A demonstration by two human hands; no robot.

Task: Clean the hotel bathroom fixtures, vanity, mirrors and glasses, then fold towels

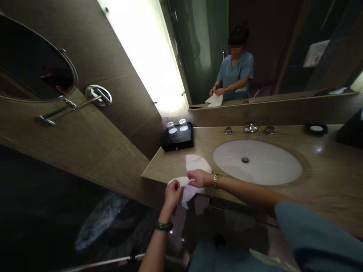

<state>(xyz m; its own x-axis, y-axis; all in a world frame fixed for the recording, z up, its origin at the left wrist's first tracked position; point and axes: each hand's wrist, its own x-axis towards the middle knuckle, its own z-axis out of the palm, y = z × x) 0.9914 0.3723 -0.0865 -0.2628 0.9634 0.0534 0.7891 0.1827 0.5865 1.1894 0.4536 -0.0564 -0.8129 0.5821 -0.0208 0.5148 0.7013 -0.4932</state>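
Observation:
A white cloth (197,163) hangs partly over the front edge of the stone counter (167,162), left of the sink. My left hand (172,192), with a dark bangle on its wrist, pinches one side of it. Close beside, my right hand (200,178), wearing a metal watch, grips the cloth between thumb and fingers. Part of the fabric lies on the counter, and a loose corner dangles below the hands. Folds and fingers hide some of the cloth.
A white oval sink (258,162) is set into the counter, with a chrome faucet (251,128) behind. A black box (178,139) bearing two glasses stands at the back left. A round black dish (316,129) sits right. A round mirror (36,56) juts from the left wall.

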